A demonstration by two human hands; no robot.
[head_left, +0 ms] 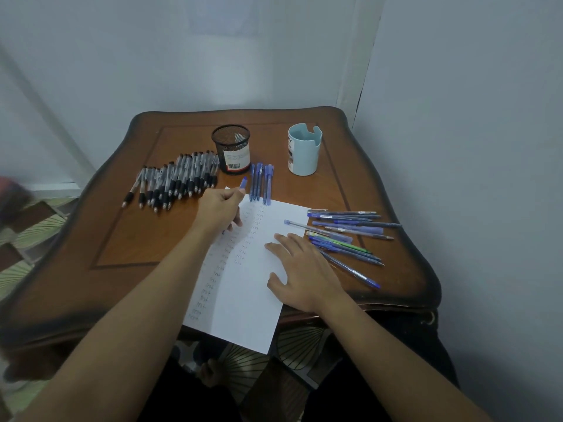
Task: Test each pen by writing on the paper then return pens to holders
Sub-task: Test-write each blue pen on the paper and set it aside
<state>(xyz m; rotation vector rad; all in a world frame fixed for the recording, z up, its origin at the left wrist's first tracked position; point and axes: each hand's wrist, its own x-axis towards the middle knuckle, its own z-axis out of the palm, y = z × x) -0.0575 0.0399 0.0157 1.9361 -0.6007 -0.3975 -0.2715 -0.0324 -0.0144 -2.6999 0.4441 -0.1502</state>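
A white sheet of paper (243, 287) lies on the wooden table (134, 233), its near end hanging over the front edge, with columns of small written marks. My left hand (221, 210) grips a blue pen (243, 182) over the paper's top left part, the pen's blue end sticking up. My right hand (300, 269) rests flat on the paper's right side, fingers spread. A black mesh holder (231, 147) and a light blue holder (304, 149) stand at the back. Neither holder shows any pens inside.
Several black-grip pens (173, 178) lie in a row left of the mesh holder. Several blue pens (261, 181) lie side by side just beyond the paper. A loose pile of blue pens (347, 236) lies right of the paper. Walls close in behind and right.
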